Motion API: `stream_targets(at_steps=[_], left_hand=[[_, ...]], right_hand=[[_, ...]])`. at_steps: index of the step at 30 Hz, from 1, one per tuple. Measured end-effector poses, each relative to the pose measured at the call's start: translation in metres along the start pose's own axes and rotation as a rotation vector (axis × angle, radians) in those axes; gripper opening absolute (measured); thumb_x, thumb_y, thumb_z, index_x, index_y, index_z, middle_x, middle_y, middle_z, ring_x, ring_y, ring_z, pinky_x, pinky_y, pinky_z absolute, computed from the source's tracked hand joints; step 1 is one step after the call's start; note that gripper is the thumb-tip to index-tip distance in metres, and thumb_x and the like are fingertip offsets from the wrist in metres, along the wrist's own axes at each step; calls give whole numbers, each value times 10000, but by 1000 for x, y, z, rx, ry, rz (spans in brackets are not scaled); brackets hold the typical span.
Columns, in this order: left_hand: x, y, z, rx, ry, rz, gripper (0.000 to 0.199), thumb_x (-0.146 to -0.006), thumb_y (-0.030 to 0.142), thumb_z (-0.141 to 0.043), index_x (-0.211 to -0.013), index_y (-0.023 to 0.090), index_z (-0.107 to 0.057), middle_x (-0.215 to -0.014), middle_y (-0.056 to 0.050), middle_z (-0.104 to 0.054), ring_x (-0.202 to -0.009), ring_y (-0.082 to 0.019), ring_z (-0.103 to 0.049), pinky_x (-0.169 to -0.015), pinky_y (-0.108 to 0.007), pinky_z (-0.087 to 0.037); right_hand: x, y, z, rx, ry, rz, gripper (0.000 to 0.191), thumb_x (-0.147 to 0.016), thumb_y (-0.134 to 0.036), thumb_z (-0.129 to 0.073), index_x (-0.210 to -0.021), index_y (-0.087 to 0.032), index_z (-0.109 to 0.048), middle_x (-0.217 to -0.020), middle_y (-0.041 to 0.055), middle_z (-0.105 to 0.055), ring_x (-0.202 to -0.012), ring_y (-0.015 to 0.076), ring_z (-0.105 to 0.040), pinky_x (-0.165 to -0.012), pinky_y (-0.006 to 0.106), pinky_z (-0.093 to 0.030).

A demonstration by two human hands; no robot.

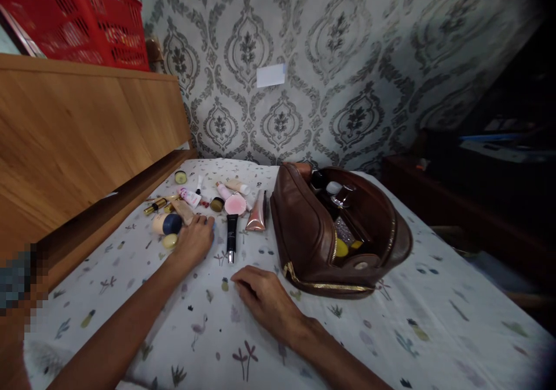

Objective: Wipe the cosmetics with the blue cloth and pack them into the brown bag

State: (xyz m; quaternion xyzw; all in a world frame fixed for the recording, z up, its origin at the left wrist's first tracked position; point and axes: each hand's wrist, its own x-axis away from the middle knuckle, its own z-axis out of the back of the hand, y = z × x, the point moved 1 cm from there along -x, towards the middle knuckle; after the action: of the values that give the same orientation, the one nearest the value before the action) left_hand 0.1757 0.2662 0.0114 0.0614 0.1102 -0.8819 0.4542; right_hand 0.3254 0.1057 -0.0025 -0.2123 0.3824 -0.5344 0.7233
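Left hand [194, 240]: fingertips over end of beige tube [183, 211]; grip or mere touch, cannot tell. Right hand [264, 297]: fingers curled under, palm hidden. Both forearms cut off by bottom edge. Brown bag [304, 228]: front wall and flap hide lower contents; dark items inside hard to name. Black tube [231, 232]: print too small to read. Red basket [78, 19]: cut by top edge, contents unclear through slots. Far right: dark, blurred objects. Left edge: patch pixelated.
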Motion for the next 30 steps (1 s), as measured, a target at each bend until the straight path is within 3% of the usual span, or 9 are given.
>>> stream_targets(at_steps=[4, 9, 15, 19, 22, 30], left_hand=[[0, 3, 6, -30, -8, -13, 347, -899, 36, -358, -1132, 171, -577, -1144, -162, -617, -1082, -307, -594, -702, -379, -555], [-9, -1, 27, -104, 15, -4, 397, -860, 13, -355, -1128, 166, -606, -1206, -153, -621, -1012, -298, -648, -687, -369, -535], [-65, -6, 50, -28, 73, -15, 296, -942, 159, -374, -1109, 178, -619, -1039, -114, -668, -887, -252, -678, -751, -355, -504], [-118, 12, 45, -2, 56, -86, 321, -978, 248, -412, -1250, 189, -572, -1151, -133, -647, -1034, -276, -646, -813, -377, -512], [-147, 28, 36, 19, 12, -199, 343, -967, 188, -468, -1287, 248, -577, -1256, -119, -609, -1137, -261, -601, -878, -376, -513], [-181, 36, 23, 20, -140, -392, 335, -955, 357, -586, -1244, 189, -593, -1285, -105, -598, -1082, -224, -621, -916, -444, -550]], right_hand=[[0, 2, -2, -8, 5, -2, 209, -891, -78, -509, -903, -177, -692, -867, 46, -718, -791, 167, -678, -739, 260, -505], [0, 4, -4, -7, 14, 13, 213, -887, -79, -508, -905, -178, -696, -860, 48, -722, -799, 171, -681, -750, 263, -511], [0, 2, -2, -14, -2, -1, 217, -881, -65, -505, -887, -161, -699, -848, 60, -719, -776, 172, -677, -734, 258, -505], [0, 2, -1, -29, -12, -14, 212, -887, -68, -513, -905, -162, -702, -871, 62, -723, -805, 174, -683, -757, 254, -503], [-1, 4, -2, -35, -13, -16, 218, -884, -61, -516, -914, -168, -704, -878, 59, -726, -813, 171, -685, -766, 249, -504], [-1, 4, -2, -33, -14, -10, 229, -880, -48, -516, -918, -161, -712, -899, 72, -737, -840, 180, -701, -783, 245, -514]])
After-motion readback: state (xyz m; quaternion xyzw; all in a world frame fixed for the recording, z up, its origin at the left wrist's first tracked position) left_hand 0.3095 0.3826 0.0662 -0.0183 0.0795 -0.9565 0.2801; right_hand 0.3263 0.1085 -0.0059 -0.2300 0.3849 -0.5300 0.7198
